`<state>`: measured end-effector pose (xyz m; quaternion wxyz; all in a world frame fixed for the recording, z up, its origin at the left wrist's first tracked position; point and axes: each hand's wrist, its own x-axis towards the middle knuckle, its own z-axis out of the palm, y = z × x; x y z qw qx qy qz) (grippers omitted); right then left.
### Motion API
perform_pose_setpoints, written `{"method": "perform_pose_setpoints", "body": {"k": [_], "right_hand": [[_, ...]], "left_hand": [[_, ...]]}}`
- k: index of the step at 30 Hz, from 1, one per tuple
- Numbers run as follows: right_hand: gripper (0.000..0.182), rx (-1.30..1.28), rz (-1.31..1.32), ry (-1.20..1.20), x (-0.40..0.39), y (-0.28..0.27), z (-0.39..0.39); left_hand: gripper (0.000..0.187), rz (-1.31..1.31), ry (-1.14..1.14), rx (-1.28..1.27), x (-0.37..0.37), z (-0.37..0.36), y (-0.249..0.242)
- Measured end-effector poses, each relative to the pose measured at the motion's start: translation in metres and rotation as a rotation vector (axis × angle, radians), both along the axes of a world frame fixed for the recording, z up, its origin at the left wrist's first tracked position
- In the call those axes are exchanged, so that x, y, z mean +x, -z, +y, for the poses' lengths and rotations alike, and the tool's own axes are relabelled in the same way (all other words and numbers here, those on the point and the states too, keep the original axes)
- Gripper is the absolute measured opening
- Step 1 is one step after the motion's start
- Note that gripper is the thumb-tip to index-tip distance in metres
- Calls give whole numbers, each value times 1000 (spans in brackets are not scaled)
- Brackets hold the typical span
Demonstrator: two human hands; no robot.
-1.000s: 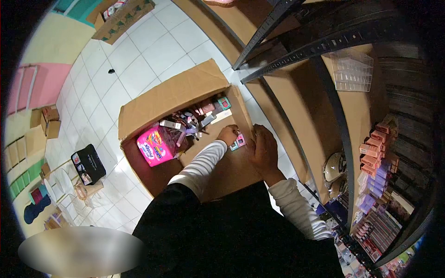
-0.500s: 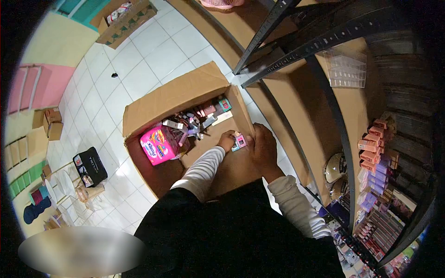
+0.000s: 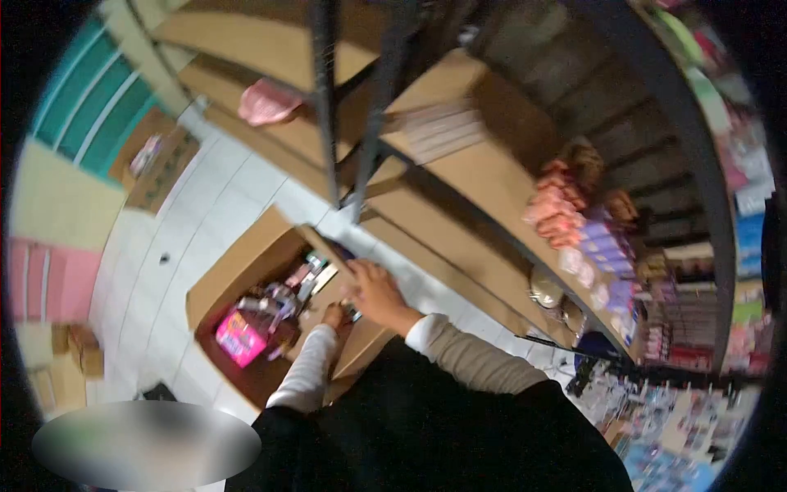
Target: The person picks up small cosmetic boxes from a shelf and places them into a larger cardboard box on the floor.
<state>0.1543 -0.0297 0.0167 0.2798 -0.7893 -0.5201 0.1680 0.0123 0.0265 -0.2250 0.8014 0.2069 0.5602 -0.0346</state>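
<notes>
An open cardboard box (image 3: 242,266) stands on the tiled floor (image 3: 246,176); a bright pink pack (image 3: 240,337) sits inside by its left end; small cosmetics (image 3: 283,302) lie jumbled along the far edge; the left hand (image 3: 334,315), fingers curled, is low inside toward the right edge, beside a small blurred item (image 3: 353,312), and I cannot tell whether it grips it; the right hand (image 3: 379,293), partly open, lies across the right edge, its grip unclear; farther right runs a shelf (image 3: 459,258).
</notes>
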Motion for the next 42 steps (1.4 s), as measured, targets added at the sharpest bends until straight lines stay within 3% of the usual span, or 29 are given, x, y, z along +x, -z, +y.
{"method": "perform_pose_setpoints", "body": {"k": [2,4,6,8,10,11,12,14,15,19,23,30,34,38,42], "right_hand": [[53,57,108,-42,21,-35,-11],[46,133,128,-36,48,-81,-24],[39,140,127,-37,89,-144,-47],[32,247,-81,-2,145,-187,-76],[26,194,-246,197,207,-212,-106],[24,107,-345,309,237,-229,-120],[28,-66,-234,434,260,-250,-134],[27,27,-562,427,350,-217,-168],[25,-50,-508,464,376,-218,-178],[17,-5,-845,538,525,-121,-220],[16,-103,-865,580,538,-107,-206],[15,-136,-844,587,533,-101,-198],[14,-108,-855,576,527,-109,-196],[13,37,-919,577,514,-133,-195],[13,330,-943,491,457,-201,-192]], "left_hand": [[37,170,74,295,-4,4,-1],[51,227,265,375,-6,23,-31],[51,45,268,374,-13,39,-65],[45,17,132,439,-15,46,-95],[39,-22,-58,475,-23,49,-107],[39,-44,-103,501,-25,46,-120],[38,-65,-150,526,-24,43,-140],[35,-119,-247,549,-21,35,-167],[35,-121,-289,560,-18,30,-180],[35,-88,-311,696,5,8,-214],[38,-267,-319,725,33,-18,-243],[36,-236,-93,877,87,-64,-313],[36,-380,17,973,111,-70,-309],[36,-487,96,1007,144,-81,-326],[42,-548,205,1142,171,-91,-350]]}}
